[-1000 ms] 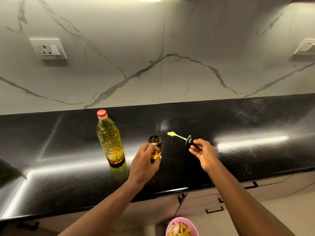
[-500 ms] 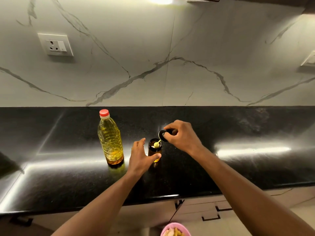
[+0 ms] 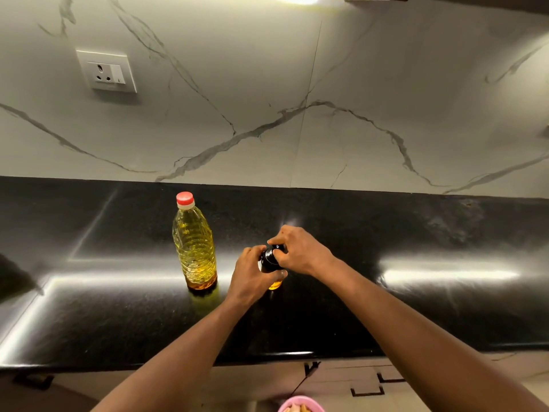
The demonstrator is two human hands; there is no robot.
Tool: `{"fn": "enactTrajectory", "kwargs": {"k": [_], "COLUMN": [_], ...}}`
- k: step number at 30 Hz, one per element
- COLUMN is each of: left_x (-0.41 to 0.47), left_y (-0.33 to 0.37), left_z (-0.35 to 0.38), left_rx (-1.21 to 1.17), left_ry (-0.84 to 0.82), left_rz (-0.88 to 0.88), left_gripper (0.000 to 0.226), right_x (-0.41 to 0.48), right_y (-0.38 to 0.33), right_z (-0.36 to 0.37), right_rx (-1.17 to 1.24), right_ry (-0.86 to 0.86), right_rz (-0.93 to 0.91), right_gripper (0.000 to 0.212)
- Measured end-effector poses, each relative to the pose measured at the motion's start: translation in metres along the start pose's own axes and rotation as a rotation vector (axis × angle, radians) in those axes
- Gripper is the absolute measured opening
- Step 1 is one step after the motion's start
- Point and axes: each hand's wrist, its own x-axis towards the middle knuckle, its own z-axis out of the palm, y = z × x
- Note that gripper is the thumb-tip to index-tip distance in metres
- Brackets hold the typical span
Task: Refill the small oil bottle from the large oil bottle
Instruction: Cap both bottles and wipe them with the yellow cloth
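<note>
The large oil bottle [image 3: 194,245] stands upright on the black counter [image 3: 118,307], clear plastic with yellow oil and a red cap on. Just right of it sits the small dark oil bottle [image 3: 271,270], with yellow oil showing at its base. My left hand [image 3: 252,276] wraps around the small bottle's body. My right hand [image 3: 300,251] pinches its black cap [image 3: 274,252], which sits on the bottle's neck. The cap's yellow dropper stem is hidden inside the bottle.
A marble backsplash with a wall socket [image 3: 106,71] rises behind the counter. Drawers with black handles [image 3: 367,391] lie below the front edge. A pink bowl [image 3: 300,405] with food shows at the bottom.
My right hand swung the cap with its yellow stem from the right over to the small bottle, put the stem in and set the cap on the neck. My left hand stayed around the bottle.
</note>
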Motion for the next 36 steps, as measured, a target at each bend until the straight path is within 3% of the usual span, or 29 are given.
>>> {"fn": "enactTrajectory", "kwargs": {"k": [3,9,16,18,22,25,28,31,36], "left_x": [0.0,0.001,0.001,0.0,-0.006,-0.013,-0.019,-0.021,-0.019], "left_y": [0.001,0.002,0.002,0.003,0.016,0.039,0.072,0.104,0.138], "left_z": [0.0,0.0,0.0,-0.001,-0.009,-0.025,-0.052,-0.085,-0.162], "left_rx": [-0.015,-0.007,-0.002,0.012,0.084,0.128,0.137,0.112,0.356], "left_ry": [0.013,0.03,0.04,0.024,-0.077,-0.079,0.039,0.259,0.608], "left_rz": [0.001,0.006,0.013,0.003,-0.024,0.078,0.238,0.431,0.559], "left_gripper": [0.06,0.061,0.054,0.061,0.1,0.101,0.09,0.075,0.071], "right_x": [0.006,0.008,0.01,0.009,-0.003,-0.007,-0.003,0.009,0.044], "right_y": [0.0,0.001,0.0,0.002,0.003,-0.001,-0.02,-0.047,-0.1], "right_z": [0.003,0.006,0.011,0.014,0.02,0.013,-0.005,-0.027,-0.054], "right_rx": [-0.028,-0.066,-0.139,-0.183,-0.305,-0.229,-0.127,-0.041,-0.031], "right_ry": [-0.033,0.045,0.092,0.094,0.226,0.449,0.556,0.602,0.718], "right_rz": [-0.011,0.043,0.099,0.093,0.058,-0.04,-0.145,-0.213,-0.348], "right_gripper": [0.038,0.031,0.048,0.055,0.074,0.062,0.058,0.062,0.069]}}
